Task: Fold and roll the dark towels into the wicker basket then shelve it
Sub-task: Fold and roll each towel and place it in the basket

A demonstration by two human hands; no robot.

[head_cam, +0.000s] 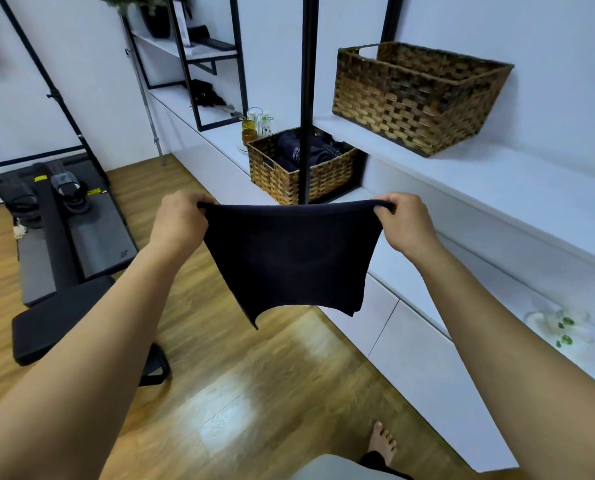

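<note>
A dark towel point(289, 261) hangs stretched in the air in front of me. My left hand point(178, 221) pinches its upper left corner and my right hand point(405, 225) pinches its upper right corner. The lower edge hangs free above the wooden floor. Behind the towel, a wicker basket point(289, 181) stands on the low white counter and holds several rolled dark towels point(310, 150). A larger wicker basket point(410, 109), seemingly empty, sits on the white shelf point(497, 181) above and to the right.
A black vertical post point(306, 98) rises in front of the lower basket. Glass bottles point(256, 124) stand behind it. White cabinets point(410, 341) run along the right. A black bench point(64, 317) and exercise machine point(64, 216) occupy the floor at left. My bare foot point(381, 441) shows below.
</note>
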